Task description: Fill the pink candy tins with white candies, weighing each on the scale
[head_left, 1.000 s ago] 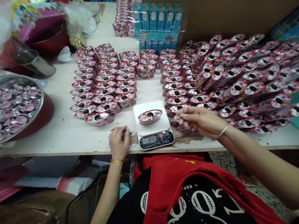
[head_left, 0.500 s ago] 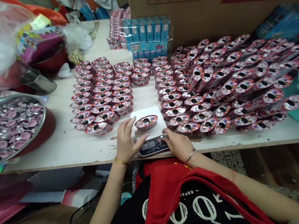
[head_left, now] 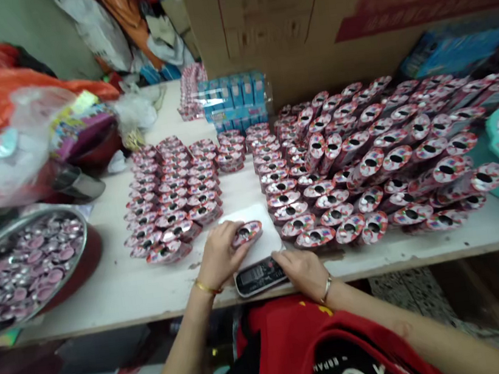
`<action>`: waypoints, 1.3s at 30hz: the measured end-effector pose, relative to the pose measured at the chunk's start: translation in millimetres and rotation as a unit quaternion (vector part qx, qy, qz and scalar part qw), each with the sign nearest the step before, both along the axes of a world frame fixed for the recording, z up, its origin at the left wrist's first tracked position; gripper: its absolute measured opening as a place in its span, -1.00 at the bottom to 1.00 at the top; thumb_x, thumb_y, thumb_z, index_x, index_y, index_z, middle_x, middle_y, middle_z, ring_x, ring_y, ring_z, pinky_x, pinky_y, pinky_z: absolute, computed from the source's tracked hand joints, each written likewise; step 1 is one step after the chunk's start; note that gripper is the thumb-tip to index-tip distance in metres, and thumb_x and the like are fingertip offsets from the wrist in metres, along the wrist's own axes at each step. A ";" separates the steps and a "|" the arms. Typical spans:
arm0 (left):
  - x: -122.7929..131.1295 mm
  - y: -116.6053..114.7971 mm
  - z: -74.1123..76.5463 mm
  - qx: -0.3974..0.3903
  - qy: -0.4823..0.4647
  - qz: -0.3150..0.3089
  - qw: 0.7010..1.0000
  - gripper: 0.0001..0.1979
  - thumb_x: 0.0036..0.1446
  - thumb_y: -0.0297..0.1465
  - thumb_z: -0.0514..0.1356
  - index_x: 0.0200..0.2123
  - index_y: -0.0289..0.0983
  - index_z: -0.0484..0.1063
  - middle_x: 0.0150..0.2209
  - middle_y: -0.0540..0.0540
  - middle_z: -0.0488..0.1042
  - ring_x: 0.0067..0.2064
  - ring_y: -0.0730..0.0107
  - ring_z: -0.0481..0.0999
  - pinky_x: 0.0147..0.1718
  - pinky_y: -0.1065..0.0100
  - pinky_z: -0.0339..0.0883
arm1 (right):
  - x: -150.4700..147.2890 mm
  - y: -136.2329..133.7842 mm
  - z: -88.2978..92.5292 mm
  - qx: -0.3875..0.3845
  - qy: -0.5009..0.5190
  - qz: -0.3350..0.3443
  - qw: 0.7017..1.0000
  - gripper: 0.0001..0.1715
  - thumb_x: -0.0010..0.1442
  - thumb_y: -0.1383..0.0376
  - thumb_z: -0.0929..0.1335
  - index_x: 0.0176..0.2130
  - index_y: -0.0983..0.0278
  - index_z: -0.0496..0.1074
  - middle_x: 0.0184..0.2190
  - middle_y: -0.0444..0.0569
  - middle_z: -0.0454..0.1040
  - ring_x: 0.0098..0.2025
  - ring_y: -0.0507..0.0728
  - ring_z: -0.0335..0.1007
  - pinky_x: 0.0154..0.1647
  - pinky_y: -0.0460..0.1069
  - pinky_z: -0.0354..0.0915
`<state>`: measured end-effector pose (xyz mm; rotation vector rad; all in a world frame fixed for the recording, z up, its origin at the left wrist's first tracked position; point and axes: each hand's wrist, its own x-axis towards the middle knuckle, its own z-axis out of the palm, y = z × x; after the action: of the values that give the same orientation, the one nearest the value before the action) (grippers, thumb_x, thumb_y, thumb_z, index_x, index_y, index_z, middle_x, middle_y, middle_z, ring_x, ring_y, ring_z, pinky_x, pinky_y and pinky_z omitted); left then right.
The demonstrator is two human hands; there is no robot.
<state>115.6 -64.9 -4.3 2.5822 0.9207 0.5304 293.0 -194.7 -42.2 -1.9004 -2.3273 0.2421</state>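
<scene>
Your left hand grips the left end of a red-and-pink, oval-topped printed box between thumb and fingers, over the platform of a white, black-panelled scale. Your right hand, fingers bent, lies at the panel's right end; whether it holds anything cannot be told. Beyond it stand similar boxes. Well left of your left hand: a red, metal-rimmed round basin.

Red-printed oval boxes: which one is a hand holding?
The red-printed oval box over the white-topped digital scale, in the left hand; the other boxes sit grouped, unheld.
</scene>
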 end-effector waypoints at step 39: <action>68.1 -39.2 52.2 0.008 0.014 -0.127 0.992 -0.87 0.14 -0.46 0.05 -0.24 -0.22 0.34 -0.02 -0.16 0.32 -0.04 0.27 0.36 -0.13 0.22 0.31 | 60.5 -77.0 11.2 -0.283 0.797 -0.337 0.414 -0.76 -0.06 0.29 0.40 -0.33 0.34 0.37 -0.47 -0.09 0.37 -0.53 -0.08 0.25 -0.58 -0.19 0.14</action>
<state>183.7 -104.1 47.9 2.6732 0.5857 0.4322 353.5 -271.7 -31.0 -1.1513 -0.0809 1.7764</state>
